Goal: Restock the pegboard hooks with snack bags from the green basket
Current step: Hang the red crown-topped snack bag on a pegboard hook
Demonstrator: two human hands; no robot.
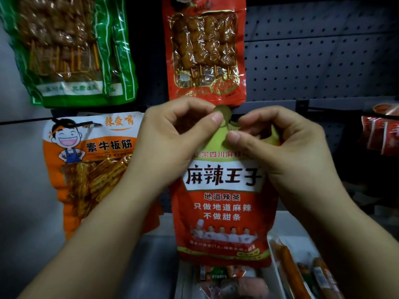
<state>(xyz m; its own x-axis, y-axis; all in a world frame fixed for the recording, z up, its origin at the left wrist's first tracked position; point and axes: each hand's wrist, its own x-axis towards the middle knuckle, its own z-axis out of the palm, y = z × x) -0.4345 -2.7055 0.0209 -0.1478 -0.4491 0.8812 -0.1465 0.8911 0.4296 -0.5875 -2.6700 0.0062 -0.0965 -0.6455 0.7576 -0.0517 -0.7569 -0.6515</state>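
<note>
You've got two hands up: left hand (170, 134), right hand (278, 143). One red spicy-strip bag (222, 203) at center, one orange bag (90, 169) at 9 o'clock, one red skewer bag (205, 50) at 12, and green skewer bags (69, 50) at 10, count unclear.

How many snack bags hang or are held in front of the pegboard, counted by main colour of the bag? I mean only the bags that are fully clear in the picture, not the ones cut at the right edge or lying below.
Green skewer bag: 1
Orange bag: 1
Red skewer bag: 1
Red spicy-strip bag, held by the left hand and right hand: 1
Total: 4
</note>
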